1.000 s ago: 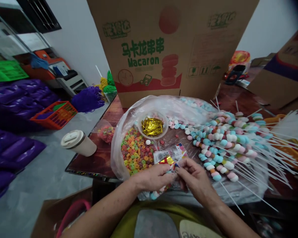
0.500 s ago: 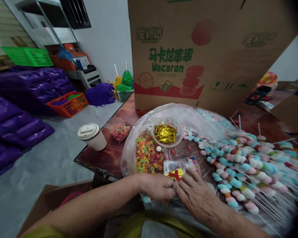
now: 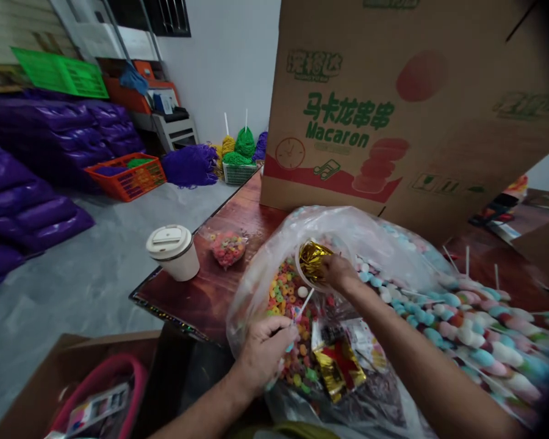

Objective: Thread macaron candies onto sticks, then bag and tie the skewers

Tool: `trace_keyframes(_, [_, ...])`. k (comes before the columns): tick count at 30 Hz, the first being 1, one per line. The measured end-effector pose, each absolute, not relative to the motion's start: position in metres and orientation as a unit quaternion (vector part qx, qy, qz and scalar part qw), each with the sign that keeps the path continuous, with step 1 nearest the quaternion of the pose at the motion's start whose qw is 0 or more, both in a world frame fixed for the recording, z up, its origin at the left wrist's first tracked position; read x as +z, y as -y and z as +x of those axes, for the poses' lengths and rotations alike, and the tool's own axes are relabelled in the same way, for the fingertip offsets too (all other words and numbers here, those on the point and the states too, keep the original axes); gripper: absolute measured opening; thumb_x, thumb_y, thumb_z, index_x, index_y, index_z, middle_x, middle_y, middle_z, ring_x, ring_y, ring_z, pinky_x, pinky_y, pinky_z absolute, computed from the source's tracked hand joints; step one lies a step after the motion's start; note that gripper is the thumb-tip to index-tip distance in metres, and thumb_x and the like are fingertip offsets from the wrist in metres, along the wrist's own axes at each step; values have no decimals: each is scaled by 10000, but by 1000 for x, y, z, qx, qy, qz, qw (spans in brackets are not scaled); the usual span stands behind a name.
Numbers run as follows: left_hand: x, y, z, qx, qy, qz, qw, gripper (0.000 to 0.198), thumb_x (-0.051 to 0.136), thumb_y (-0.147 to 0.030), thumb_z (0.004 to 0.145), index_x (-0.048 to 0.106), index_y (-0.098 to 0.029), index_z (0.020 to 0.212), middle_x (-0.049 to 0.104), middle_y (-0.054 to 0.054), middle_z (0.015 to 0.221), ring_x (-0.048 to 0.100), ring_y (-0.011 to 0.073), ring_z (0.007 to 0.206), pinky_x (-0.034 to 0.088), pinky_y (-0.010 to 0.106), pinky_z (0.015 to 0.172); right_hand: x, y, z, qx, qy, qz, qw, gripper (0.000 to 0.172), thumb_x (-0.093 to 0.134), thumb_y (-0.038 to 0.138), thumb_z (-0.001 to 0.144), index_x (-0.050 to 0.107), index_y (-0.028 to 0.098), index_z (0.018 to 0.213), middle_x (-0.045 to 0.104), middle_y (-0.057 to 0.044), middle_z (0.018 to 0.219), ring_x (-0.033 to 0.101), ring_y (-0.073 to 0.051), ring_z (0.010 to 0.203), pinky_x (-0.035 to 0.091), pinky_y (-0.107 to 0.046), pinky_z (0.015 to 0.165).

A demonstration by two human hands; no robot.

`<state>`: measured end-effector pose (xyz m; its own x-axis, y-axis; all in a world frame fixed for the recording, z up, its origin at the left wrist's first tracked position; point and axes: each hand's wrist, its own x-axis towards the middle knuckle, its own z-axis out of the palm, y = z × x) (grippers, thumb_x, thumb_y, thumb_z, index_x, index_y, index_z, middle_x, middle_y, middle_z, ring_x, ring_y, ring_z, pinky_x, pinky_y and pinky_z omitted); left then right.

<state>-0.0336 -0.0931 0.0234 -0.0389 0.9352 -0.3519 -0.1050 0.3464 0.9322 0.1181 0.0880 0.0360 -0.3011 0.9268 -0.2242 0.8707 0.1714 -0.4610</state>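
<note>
My left hand (image 3: 266, 350) is closed around a marshmallow skewer, largely hidden in the fist. Its white stick (image 3: 307, 300) points up, and bits of pink and blue show beside the fingers. My right hand (image 3: 341, 271) reaches into a clear round tub, its fingers pinched on the gold twist ties (image 3: 312, 259). Below the tub lie a shiny gold packet with a red cross shape (image 3: 339, 369) and a clear printed bag (image 3: 366, 341). Colourful candy rings (image 3: 283, 289) are spread to the left of the tub, on a clear plastic sheet.
Many marshmallow skewers (image 3: 480, 329) are piled on the right. Behind the plastic bag (image 3: 343, 219) stands a large cardboard box (image 3: 338, 61). A lidded paper cup (image 3: 176, 259) and a small bag of candy rings (image 3: 227, 247) stand on the left table corner.
My hands have moved apart. The left now holds a skewer upright on the left, while the right has gone forward into the tub. The gold packet is uncovered, and the view has shifted.
</note>
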Motion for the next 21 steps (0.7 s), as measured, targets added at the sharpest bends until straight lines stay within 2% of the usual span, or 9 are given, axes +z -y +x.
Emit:
trace_keyframes(3, [19,93,-39,465,-553,227,653,260,593,-398,663,549,-144,696,552,9,612,418,55,411,171,147,326,20,-110,101,229,763,-602,44,311,498,326,854,511,166,1120,531,-71,1127,547,-178,940,470,-383,788])
trace_keyframes(5, [20,92,-43,483,-545,195,657,285,645,-402,613,557,-140,685,575,23,641,461,63,440,177,134,318,23,-114,105,219,762,-607,51,296,497,329,854,524,166,1100,540,-66,1109,552,-171,922,474,-370,774])
trace_keyframes(8, [23,86,-43,478,-530,197,672,300,658,-408,606,572,-129,674,590,31,638,454,53,408,197,131,301,45,-103,126,215,759,-608,86,162,487,280,845,577,156,898,603,-28,856,568,-138,751,465,-277,659])
trace_keyframes(10, [27,81,-39,463,-520,212,686,296,633,-410,637,587,-126,706,585,24,603,421,41,363,197,133,291,61,-78,137,223,762,-597,113,143,441,239,831,542,170,755,563,9,638,534,-115,591,419,-225,547])
trace_keyframes(13, [32,74,-28,464,-494,248,693,278,621,-387,660,601,-116,721,582,17,612,369,17,331,187,137,289,68,-20,141,285,775,-545,145,181,392,285,820,483,194,693,491,40,544,453,-93,472,366,-204,456])
trace_keyframes(15, [35,70,-19,475,-463,280,694,257,653,-355,637,590,-106,650,570,7,646,362,2,340,194,139,298,60,17,137,416,741,-483,212,209,438,361,793,496,191,686,490,31,564,431,-100,488,350,-213,450])
trace_keyframes(17, [37,67,-11,480,-440,286,703,259,676,-345,613,570,-109,615,518,-28,578,339,-2,320,199,145,299,49,42,137,480,692,-471,261,254,463,402,779,517,179,670,485,24,559,426,-110,506,352,-225,464])
trace_keyframes(19, [37,65,-2,480,-444,253,713,267,673,-366,610,571,-125,664,462,-60,491,310,5,288,187,148,295,43,54,144,485,666,-482,299,269,489,408,776,538,167,666,505,11,581,452,-124,556,377,-236,512])
trace_keyframes(21, [36,63,7,472,-465,219,716,294,660,-386,615,575,-132,735,482,-54,477,324,15,284,179,142,300,43,57,157,467,646,-493,347,251,510,397,783,547,166,693,518,7,611,466,-125,593,393,-232,541])
